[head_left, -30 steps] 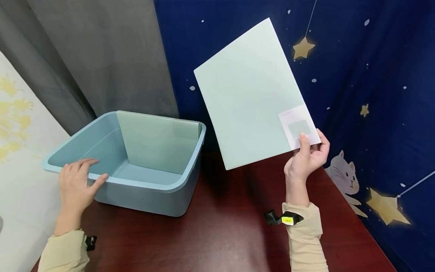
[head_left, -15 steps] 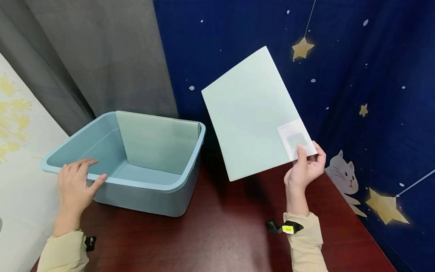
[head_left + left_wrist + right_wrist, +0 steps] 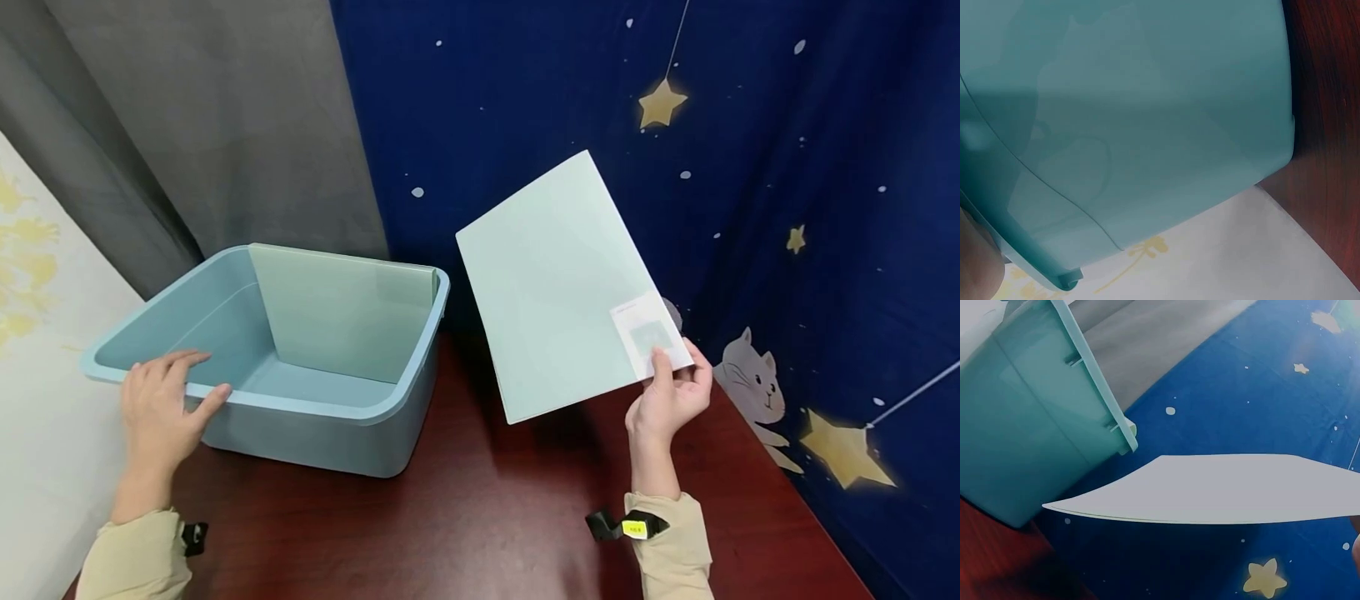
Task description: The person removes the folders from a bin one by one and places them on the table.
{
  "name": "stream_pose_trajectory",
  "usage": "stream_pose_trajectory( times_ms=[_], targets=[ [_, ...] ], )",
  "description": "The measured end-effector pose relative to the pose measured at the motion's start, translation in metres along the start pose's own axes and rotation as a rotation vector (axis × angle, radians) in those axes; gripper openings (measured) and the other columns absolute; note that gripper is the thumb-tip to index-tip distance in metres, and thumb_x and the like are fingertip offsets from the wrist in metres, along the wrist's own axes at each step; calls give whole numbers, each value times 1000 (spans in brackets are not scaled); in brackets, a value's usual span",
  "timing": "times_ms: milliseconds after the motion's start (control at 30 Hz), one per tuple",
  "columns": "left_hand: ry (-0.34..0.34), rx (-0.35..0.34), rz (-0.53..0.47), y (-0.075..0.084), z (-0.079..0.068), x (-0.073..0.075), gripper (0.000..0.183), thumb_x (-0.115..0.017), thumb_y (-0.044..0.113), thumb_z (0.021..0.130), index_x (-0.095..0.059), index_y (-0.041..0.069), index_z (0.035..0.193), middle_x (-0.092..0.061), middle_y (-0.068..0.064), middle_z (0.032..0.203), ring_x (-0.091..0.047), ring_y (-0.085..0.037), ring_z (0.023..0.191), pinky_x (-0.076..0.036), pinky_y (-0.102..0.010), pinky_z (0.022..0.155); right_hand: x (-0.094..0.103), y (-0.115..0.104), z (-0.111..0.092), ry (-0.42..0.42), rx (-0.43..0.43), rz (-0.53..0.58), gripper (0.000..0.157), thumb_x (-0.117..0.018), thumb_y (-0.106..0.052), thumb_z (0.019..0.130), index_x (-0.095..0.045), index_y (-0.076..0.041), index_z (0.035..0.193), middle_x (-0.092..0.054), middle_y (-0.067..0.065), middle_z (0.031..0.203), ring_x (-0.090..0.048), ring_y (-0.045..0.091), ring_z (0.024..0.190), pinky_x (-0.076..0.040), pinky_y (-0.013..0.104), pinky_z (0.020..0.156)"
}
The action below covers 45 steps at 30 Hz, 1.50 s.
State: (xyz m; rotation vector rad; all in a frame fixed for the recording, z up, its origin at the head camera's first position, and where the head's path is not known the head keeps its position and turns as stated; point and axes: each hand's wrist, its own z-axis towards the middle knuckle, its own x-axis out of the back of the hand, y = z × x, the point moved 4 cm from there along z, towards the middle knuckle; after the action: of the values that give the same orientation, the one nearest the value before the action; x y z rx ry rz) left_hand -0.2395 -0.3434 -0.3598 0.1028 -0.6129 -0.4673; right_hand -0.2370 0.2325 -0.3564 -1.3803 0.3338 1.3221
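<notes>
My right hand (image 3: 669, 392) pinches a pale green folder (image 3: 547, 283) by its lower right corner, thumb on a white label (image 3: 651, 335) at the front. The folder is tilted in the air over the right part of the table; the right wrist view catches the folder (image 3: 1222, 490) nearly edge-on. On the left, my left hand (image 3: 161, 408) rests over the near rim of a blue plastic bin (image 3: 300, 442), its fingers loosely extended over the inside. A second pale green folder (image 3: 345, 317) stands upright in the bin, against the far wall.
Bin and hands are over a dark red wooden table (image 3: 480, 533). Behind it hang a grey curtain (image 3: 225, 125) and a navy curtain (image 3: 510, 75) printed with stars and cats. A white sheet with yellow prints (image 3: 45, 400) borders the left side.
My right hand has lowered the folder, and its top edge has come down most. The left hand stays on the bin's rim, and the folder inside the bin is unmoved.
</notes>
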Motion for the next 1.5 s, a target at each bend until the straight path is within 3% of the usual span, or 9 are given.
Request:
stream_pose_trajectory(
  times_ms=[267, 967, 1233, 1500],
  targets=[
    [-24, 21, 5, -2, -1, 2, 75, -50, 63, 78, -60, -6, 105, -56, -26, 107, -45, -44, 95, -27, -53, 81, 10, 7, -8, 12, -18, -35, 30, -55, 22, 74, -55, 7, 100, -54, 24, 102, -59, 31, 92, -54, 32, 65],
    [-7, 10, 0, -1, -1, 0, 77, -48, 65, 78, -60, -6, 103, -56, -27, 105, -44, -45, 93, -27, -52, 79, 40, 33, -33, 67, -97, -141, 34, -55, 20, 75, -52, 10, 107, -57, 19, 97, -62, 24, 85, -54, 28, 62],
    [2, 6, 4, -2, 0, -1, 77, -48, 66, 78, -60, -6, 103, -56, -27, 104, -45, -44, 93, -27, -52, 79, 52, 43, -40, 80, -130, -186, 31, -56, 19, 76, -56, 3, 102, -58, 17, 93, -63, 20, 79, -54, 27, 59],
    [20, -7, 6, 1, 0, 0, 79, -46, 68, 78, -61, -6, 102, -57, -27, 103, -46, -45, 92, -28, -52, 77, 58, 51, -48, 91, -158, -179, 34, -56, 20, 76, -49, 12, 108, -57, 16, 91, -63, 19, 78, -54, 26, 58]
  ],
)
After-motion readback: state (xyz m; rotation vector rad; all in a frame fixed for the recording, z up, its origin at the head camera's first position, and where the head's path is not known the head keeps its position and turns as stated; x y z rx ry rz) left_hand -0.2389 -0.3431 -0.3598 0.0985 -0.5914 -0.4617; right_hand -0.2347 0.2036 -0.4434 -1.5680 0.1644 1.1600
